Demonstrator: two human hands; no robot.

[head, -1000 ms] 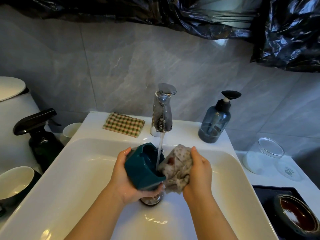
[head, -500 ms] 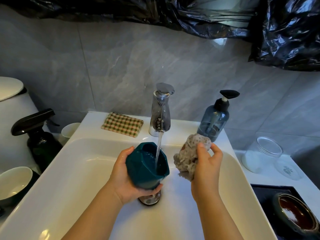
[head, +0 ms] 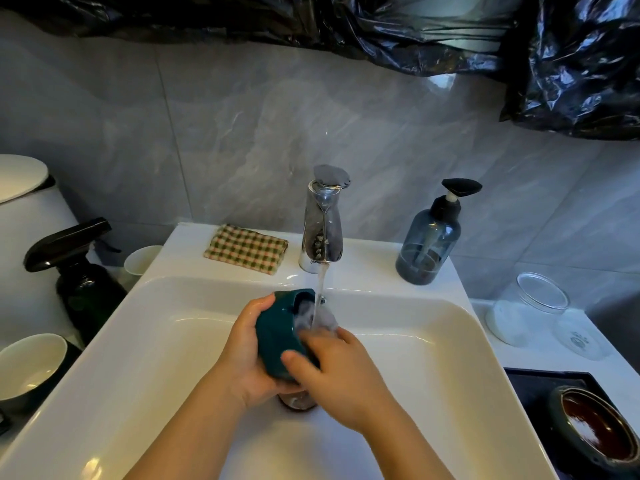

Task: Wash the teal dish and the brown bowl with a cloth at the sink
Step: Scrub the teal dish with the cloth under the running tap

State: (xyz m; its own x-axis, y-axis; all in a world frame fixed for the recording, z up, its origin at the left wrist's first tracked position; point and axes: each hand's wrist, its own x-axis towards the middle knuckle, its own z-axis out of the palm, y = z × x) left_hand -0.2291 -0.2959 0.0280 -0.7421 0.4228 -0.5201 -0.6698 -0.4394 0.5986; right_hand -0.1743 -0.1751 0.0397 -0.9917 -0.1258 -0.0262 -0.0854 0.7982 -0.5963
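Water [head: 320, 289] poured from the tall chrome tap [head: 323, 226] straight into the glossy teal ceramic dish [head: 277, 337]. I held the dish tipped on its side right below the tap's spout, over the white rectangular sink basin [head: 173, 341]. My left hand [head: 249, 358] gripped the dish's outer wall, curled snugly around it. My right hand [head: 332, 372] was in on it too: thumb clamped on the outside of the dish, fingers pushed inside with the pale grey cloth [head: 323, 315] bunched under them. All of that was blurred, so just how the fingertips lay I could not tell. The stream struck the cloth.

Off to the tap's right and much nearer me, the round brown glazed bowl [head: 588, 431] sat on a black surface [head: 540, 386], well apart from both hands. Just left of the tap a folded green-and-red checked rag [head: 246, 249] lay flat, and right of the tap stood a smoky blue pump bottle [head: 429, 244].
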